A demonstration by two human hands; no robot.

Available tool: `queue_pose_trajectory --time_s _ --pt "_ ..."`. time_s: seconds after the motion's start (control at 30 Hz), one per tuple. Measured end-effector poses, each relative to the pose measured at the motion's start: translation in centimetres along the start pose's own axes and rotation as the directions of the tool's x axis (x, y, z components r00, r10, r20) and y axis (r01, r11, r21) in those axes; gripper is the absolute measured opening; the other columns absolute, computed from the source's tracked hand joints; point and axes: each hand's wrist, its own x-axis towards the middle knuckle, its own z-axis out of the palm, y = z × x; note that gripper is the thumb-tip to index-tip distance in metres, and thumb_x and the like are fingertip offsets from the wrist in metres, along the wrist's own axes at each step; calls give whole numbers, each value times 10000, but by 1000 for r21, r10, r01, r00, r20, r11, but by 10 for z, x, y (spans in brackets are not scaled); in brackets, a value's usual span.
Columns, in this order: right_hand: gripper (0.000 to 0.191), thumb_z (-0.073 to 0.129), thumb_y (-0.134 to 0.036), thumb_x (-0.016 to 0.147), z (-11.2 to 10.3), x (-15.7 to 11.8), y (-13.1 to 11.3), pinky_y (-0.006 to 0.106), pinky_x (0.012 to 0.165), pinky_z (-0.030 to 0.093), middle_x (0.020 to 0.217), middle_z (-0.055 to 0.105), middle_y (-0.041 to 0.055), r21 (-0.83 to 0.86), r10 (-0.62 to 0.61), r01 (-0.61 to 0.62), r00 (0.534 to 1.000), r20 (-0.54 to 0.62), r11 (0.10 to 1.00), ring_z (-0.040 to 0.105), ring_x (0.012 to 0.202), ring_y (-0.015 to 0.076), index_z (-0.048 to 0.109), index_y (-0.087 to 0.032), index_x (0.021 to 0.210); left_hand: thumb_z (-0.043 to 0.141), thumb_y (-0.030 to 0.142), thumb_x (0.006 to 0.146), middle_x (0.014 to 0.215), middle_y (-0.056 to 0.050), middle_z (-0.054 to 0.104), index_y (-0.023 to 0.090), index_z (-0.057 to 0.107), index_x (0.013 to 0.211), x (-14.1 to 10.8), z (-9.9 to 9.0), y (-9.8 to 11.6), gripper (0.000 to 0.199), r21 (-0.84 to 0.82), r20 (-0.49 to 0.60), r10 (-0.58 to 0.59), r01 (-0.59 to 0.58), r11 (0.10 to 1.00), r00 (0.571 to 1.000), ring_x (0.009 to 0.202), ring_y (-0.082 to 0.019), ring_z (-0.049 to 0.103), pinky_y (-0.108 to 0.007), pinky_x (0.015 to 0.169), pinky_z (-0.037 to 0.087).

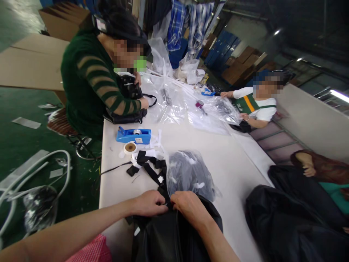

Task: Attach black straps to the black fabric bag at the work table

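A black bag (160,240) lies at the near edge of the white table, its top edge under both of my hands. My left hand (151,203) pinches that edge with its fingers closed. Close beside it on the right, my right hand (188,205) has curled fingers gripping the same edge. Just beyond my hands are black straps (149,171) with white pieces around them and a clear plastic bag with dark contents (189,173). What lies between my fingertips is too small to make out.
On the table (218,145) stand a blue tape dispenser (133,135) and a tape roll (130,147). A person in green works at the left, another handles clear plastic across. Large black bags (294,222) lie at right, near another person's hand.
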Motion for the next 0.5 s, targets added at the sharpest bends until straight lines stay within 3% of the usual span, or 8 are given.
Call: queue_pose_trajectory --time_s 0.17,0.27,0.37,0.5 --pt "169 548 -130 938 2 1 2 312 747 493 963 745 62 18 -9 9 1000 9 1000 718 929 245 712 -166 925 533 337 869 620 -17 558 196 529 637 6 16 -8 271 225 -31 7 0 974 1000 649 -200 532 -287 657 410" --pt "188 531 -137 952 4 1 3 312 732 487 947 742 57 28 -6 6 1000 1 1000 718 908 237 713 -171 919 513 317 902 734 -68 653 189 580 702 9 29 -14 246 271 -18 -30 33 962 999 760 -259 617 -325 716 476" --pt "182 536 -150 956 8 1 4 309 734 481 944 738 50 40 -3 4 1000 -9 999 716 909 231 710 -180 912 455 307 926 706 -56 609 192 532 694 7 31 -15 270 217 2 -29 28 976 1000 752 -250 605 -329 723 478" --pt "154 560 -156 948 9 -1 4 305 737 474 932 730 38 57 -4 5 1000 -16 998 713 909 226 702 -188 900 402 362 936 616 13 434 205 401 637 0 13 -12 338 19 105 48 -50 999 993 623 -161 468 -269 634 430"
